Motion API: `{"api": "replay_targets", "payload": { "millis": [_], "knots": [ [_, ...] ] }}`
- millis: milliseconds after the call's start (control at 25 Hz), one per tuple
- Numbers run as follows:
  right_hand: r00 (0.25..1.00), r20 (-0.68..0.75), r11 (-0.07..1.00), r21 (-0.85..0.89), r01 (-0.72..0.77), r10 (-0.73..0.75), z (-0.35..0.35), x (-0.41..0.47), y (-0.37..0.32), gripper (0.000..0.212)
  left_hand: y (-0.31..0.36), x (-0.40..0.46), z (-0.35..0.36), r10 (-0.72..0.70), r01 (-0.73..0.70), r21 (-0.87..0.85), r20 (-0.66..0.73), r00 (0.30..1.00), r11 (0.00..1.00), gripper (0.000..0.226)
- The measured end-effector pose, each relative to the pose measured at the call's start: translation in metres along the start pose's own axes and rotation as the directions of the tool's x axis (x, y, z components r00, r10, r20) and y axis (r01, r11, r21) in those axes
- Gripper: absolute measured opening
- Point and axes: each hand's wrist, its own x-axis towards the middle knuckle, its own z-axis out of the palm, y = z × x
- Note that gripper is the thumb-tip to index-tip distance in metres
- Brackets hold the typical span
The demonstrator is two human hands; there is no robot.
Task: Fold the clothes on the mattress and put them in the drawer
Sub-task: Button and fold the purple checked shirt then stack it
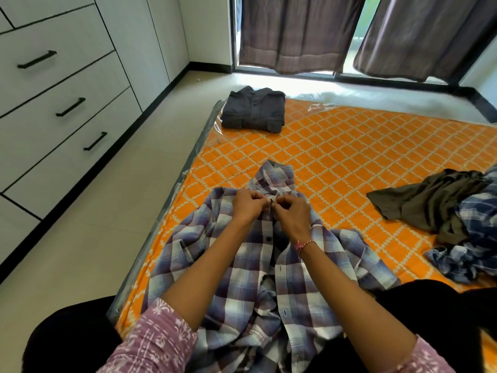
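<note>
Both hands are pinching the top of the placket just below the collar of the purple-and-white plaid cotton shirt [269, 265]: the left hand [248, 205] is gripping one edge with curled fingers, and the right hand [291, 215] is nipping the other edge around a small dark button, so each grip is narrow and holding cloth. The two grips are almost touching. By the look of it, the person is fastening the uppermost button, a preparing step before the fold proper.

The shirt is lying front-up on the orange diamond-patterned mattress [349, 146], collar pointing away, body spreading back under the forearms towards the person's lap. Lower buttons appear undone, so the next move is probably calling for either more buttoning or turning the shirt face down and smoothing it flat.

Further off, a folded dark grey button-up shirt [254, 110] is sitting at the mattress's far left corner. To the right, a crumpled olive garment [430, 203] and a blue checked one [473, 238] are waiting unfolded. The white drawers with black bar handles [67, 109] are standing closed across the floor on the left.
</note>
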Motion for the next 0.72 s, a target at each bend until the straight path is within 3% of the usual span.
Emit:
{"api": "replay_targets", "payload": {
  "millis": [160, 280, 400, 560, 720],
  "knots": [
    [0.997, -0.007, 0.988, 0.134, -0.079, 0.081, 0.001, -0.003, 0.006, 0.01, 0.0, -0.004, 0.005, -0.004, 0.005, -0.017, 0.018, 1.0, 1.0, 0.018],
    [0.993, 0.063, 0.986, 0.132, -0.104, 0.096, -0.001, -0.003, 0.011, 0.015, -0.003, -0.008, 0.012, -0.005, 0.008, 0.044, -0.053, 0.999, 0.999, 0.023],
    [0.977, 0.161, 0.97, 0.179, -0.165, 0.137, -0.011, 0.001, 0.01, 0.028, -0.007, -0.008, 0.015, 0.032, -0.024, 0.082, -0.098, 0.995, 0.996, 0.01],
    [0.982, 0.168, 0.984, 0.138, -0.11, 0.086, -0.019, 0.005, 0.01, 0.011, -0.009, -0.011, 0.014, 0.08, -0.076, 0.08, -0.045, 0.996, 0.994, 0.007],
    [0.985, 0.165, 0.996, 0.072, -0.057, 0.044, -0.018, 0.007, 0.01, 0.008, -0.014, -0.012, 0.016, 0.016, -0.021, -0.073, -0.062, 0.998, 0.997, 0.018]
  ]
}}
